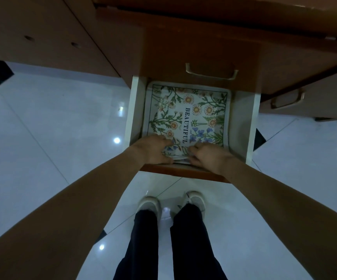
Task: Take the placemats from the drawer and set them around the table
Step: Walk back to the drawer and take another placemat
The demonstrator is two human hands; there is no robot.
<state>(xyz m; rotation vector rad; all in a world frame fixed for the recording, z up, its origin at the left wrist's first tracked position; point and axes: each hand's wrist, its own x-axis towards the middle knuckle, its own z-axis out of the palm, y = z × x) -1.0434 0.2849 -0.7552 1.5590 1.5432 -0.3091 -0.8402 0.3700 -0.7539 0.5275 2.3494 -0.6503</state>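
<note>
— What are you reaching into?

— You are leaning over an open drawer [135,110] with white inner walls and a brown wooden front, pulled out below another drawer's brass handle [211,72].

— And inside it?

— A stack of floral placemats [187,112] is lying flat in the drawer, the top one reading "BEAUTIFUL" among daisies and blue flowers.

— Your hands?

— Your left hand [155,149] and right hand [207,155] are both curling their fingers around the stack's near edge, gripping it. You are standing on glossy white floor tiles [52,128] in pale shoes [150,205].
</note>
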